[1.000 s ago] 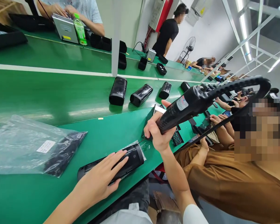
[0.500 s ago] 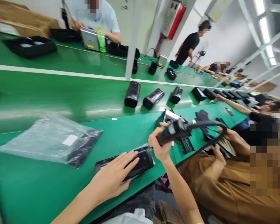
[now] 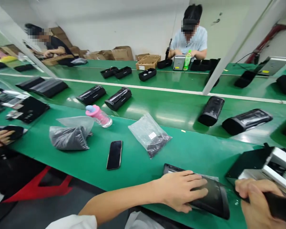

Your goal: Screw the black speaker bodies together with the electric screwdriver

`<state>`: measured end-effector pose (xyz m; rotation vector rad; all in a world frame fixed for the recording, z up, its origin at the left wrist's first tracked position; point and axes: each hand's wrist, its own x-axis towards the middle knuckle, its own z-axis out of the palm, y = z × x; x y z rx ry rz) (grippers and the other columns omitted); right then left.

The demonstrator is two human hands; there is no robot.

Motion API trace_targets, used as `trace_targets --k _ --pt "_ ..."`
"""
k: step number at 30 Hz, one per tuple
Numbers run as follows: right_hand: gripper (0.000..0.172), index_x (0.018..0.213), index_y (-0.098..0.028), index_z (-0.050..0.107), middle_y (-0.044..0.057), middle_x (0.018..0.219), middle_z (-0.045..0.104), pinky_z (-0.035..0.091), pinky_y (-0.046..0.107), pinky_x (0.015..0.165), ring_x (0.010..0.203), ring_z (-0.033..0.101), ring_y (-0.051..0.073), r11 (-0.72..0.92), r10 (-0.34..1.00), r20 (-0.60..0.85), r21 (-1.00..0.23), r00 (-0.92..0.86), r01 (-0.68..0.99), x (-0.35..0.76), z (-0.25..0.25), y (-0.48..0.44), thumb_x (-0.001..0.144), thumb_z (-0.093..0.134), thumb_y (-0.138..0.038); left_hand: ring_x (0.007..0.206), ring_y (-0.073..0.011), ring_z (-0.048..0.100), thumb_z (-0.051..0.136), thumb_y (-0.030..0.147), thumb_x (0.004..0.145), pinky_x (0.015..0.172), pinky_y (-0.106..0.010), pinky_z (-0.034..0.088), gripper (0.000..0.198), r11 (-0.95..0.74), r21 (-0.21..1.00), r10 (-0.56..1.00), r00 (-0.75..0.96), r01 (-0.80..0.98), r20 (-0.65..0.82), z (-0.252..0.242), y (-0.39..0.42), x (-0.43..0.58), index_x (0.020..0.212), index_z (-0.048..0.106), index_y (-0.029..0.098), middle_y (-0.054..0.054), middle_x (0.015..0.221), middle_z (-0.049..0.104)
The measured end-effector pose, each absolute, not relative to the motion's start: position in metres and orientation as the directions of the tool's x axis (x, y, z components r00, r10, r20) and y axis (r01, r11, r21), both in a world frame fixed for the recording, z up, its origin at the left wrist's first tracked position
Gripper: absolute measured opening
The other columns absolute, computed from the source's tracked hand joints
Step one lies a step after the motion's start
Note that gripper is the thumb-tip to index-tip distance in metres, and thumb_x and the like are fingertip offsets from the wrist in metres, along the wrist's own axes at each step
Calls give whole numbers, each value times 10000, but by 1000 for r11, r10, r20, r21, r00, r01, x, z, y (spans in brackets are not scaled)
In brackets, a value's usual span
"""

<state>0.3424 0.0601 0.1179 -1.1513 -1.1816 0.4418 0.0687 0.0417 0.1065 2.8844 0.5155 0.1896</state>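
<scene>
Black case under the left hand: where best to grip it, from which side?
Grip the black case across its middle, from above, probably: it lies flat on the green table, long sides exposed, left hand on top; the right hand holds a black tool at its end.

A black phone [image 3: 114, 155] lay flat on the green table [image 3: 195, 152], between a plastic bag of grey stuff [image 3: 70, 135] and a clear bag of dark parts [image 3: 150, 135]. A pink bottle [image 3: 98, 116] sat near the grey bag. Behind them, 4 black units [image 3: 118, 98] rested on the belt [image 3: 157, 105].
</scene>
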Motion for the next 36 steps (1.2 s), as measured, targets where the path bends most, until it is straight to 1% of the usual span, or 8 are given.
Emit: trace_targets --k 3,6,10,13,19,26,32,36 --pt "313 890 -298 649 -46 643 647 541 364 530 480 606 190 502 648 660 -746 381 438 322 137 55 875 954 -363 1698 -412 491 849 540 1006 1382 -532 470 929 -897 243 399 914 370 80 98 38 70 1750 476 126 -193 1855 481" --pt "358 1250 -345 608 -54 851 692 650 348 616 615 705 182 564 704 630 -776 327 282 312 166 50 991 848 -287 1668 -445 538 980 432 888 1328 -588 535 1058 -855 251 489 868 454 93 85 37 64 1787 445 273 -162 1851 500" --pt "207 1158 -307 600 -76 796 599 579 302 500 477 565 123 643 467 676 -702 570 306 339 209 48 1081 764 -406 1632 -372 593 908 266 918 1319 -505 558 1001 -921 156 385 894 356 230 71 46 49 1797 446 391 -67 1865 500" --pt "296 1168 -308 569 -96 782 606 521 261 471 444 549 101 595 365 692 -688 622 416 374 227 53 1048 810 -431 1571 -353 656 748 287 1004 1265 -458 589 873 -946 37 314 886 321 340 68 47 44 1817 440 367 -57 1858 511" --pt "392 1134 -288 530 -104 745 632 501 280 530 491 562 115 506 469 666 -741 580 442 403 196 86 963 850 -438 1420 -255 771 544 281 1149 1255 -352 563 695 -943 -21 270 801 332 534 74 32 54 1833 428 246 -35 1697 696" --pt "413 1058 -273 537 -129 690 578 465 255 499 475 525 93 404 614 535 -845 581 351 388 176 76 942 869 -490 1421 -224 774 576 206 1163 1253 -329 596 432 -957 40 261 794 287 549 79 19 56 1561 740 234 -12 1618 758" --pt "324 1107 -297 549 -143 685 533 465 246 405 382 484 87 559 609 590 -793 530 241 336 222 40 1032 819 -462 1438 -216 763 544 156 1154 1271 -340 601 458 -942 186 337 789 281 513 80 14 60 1564 733 237 -39 1588 775" --pt "281 1253 -330 587 -139 670 529 440 247 352 357 463 97 642 673 620 -760 403 98 296 241 37 1070 788 -400 1405 -222 784 502 95 1136 1236 -353 628 473 -943 161 333 801 291 498 83 13 61 1526 745 207 -49 1588 775"
